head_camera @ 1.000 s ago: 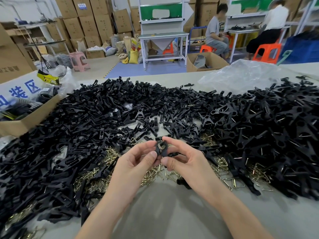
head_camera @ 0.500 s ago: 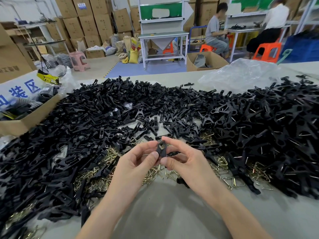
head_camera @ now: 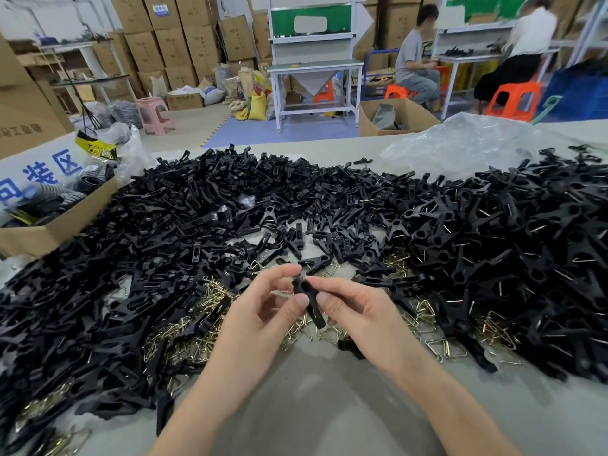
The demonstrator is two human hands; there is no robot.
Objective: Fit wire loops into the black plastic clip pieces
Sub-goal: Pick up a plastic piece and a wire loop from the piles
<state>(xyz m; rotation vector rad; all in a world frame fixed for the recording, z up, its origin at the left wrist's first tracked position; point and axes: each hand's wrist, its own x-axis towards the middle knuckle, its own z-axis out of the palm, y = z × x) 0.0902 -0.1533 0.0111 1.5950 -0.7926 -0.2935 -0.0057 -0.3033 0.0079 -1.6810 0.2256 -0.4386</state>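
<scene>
Now left hand [head_camera: 263, 312] and right hand [head_camera: 357, 315] pinch the black clip [head_camera: 307, 296], long axis steep, ring end topmost.

Both forearms reach in from below. The left hand [head_camera: 263, 312] and right hand [head_camera: 357, 319] meet at the fingertips, each pinching the same black clip piece [head_camera: 307, 295] between thumb and forefinger.

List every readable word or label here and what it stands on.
"装区": blue, on the white panel at left; earlier characters cut off.
"PRO", rest blurred: yellow-and-black tag.
Print on the large carton: too blurred.
Blue label on the stacked cartons: too small.
</scene>
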